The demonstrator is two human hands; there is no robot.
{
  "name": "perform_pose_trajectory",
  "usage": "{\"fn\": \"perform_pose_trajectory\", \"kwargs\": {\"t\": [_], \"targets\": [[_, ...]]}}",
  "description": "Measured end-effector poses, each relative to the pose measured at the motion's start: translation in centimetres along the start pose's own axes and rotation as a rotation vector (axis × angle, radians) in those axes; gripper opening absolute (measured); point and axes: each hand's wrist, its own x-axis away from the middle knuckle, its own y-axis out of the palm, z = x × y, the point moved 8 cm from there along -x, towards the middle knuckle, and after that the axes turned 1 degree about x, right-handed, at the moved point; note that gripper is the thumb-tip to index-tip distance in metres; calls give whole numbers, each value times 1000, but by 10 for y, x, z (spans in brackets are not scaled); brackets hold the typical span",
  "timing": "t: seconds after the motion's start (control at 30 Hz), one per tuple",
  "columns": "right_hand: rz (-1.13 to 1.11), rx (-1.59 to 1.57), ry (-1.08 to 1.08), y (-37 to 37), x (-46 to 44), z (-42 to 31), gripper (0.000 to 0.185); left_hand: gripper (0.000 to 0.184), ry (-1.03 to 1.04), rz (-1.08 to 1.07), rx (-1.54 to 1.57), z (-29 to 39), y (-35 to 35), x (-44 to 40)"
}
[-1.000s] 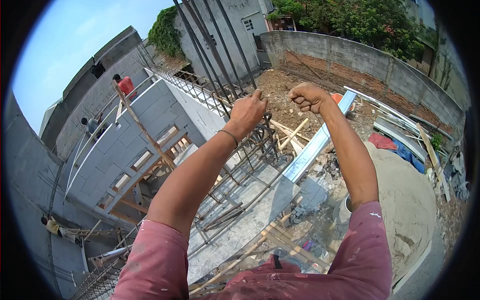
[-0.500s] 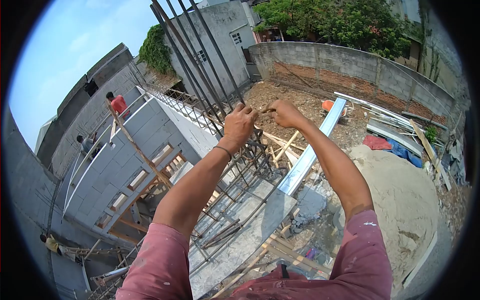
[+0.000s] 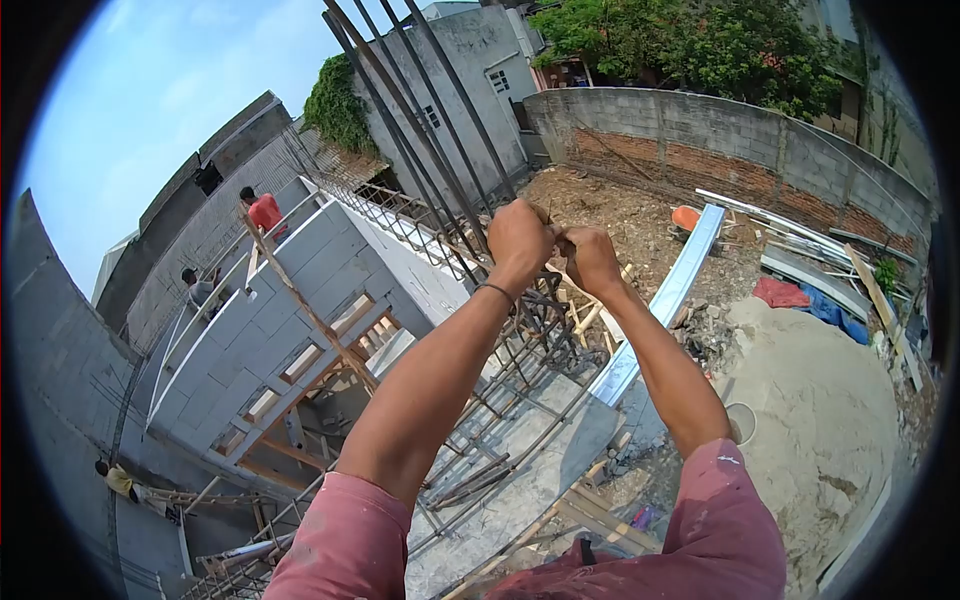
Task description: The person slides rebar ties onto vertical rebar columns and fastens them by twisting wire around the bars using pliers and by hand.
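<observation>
My left hand (image 3: 521, 240) is closed in front of the lower part of several upright steel rebars (image 3: 430, 120). Close against it on the right is my right hand (image 3: 588, 258), its fingers pinched together. A thin dark bit, perhaps wire, shows at the fingertips, too small to name for certain. Below both hands stands a cluster of bent steel bars (image 3: 545, 318). From there a rebar cage (image 3: 455, 425) runs down over a grey concrete surface (image 3: 480, 530). The lower ends of the upright rebars are partly hidden behind my left hand.
A light block wall (image 3: 215, 370) with a wooden prop (image 3: 310, 315) stands left. One person in red (image 3: 265, 212) and two others work there. A shiny metal channel (image 3: 690, 265), a sand heap (image 3: 820, 400) and an orange wheelbarrow (image 3: 685, 217) lie right, below me.
My hands have come together, the right one turning and closing in beside the left. The whole view has shifted, so the surroundings appear slightly further right and lower.
</observation>
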Motion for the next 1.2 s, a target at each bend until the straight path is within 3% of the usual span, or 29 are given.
{"fn": "perform_pose_trajectory", "kwargs": {"t": [0.07, 0.17, 0.3, 0.43, 0.5, 0.77, 0.97, 1.03, 1.07, 1.2], "targets": [[147, -46, 41, -6, 10, -4, 20, 19, -41, -103, 83, -9, 7, -11], [159, -183, 141, -2, 16, 7, 11, 21, 35, -188, 89, -3, -2, -16], [49, -61, 53, 3, 14, 1, 24, 20, 97, -219, 135, -3, 0, -16], [-105, 10, 228, 13, 6, 17, 26, 21, 119, -242, 148, 2, -3, -11], [-12, -47, 114, 11, 3, 15, 26, 22, 122, -248, 144, 3, -3, -11], [-242, -381, 420, 24, -3, 49, 33, 24, 130, -252, 126, 8, -9, 1], [-222, -695, 423, 24, -12, 45, 19, 18, 73, -121, 421, -8, -3, 10], [-249, -655, 502, 27, -14, 55, 19, 23, 51, 164, 359, -11, -28, 29], [-222, -572, 452, 25, -17, 56, 21, 28, 44, 199, 383, -12, -30, 36], [-129, -376, 384, 24, -19, 57, 22, 29, -82, 52, 78, -9, -16, 41]]}}
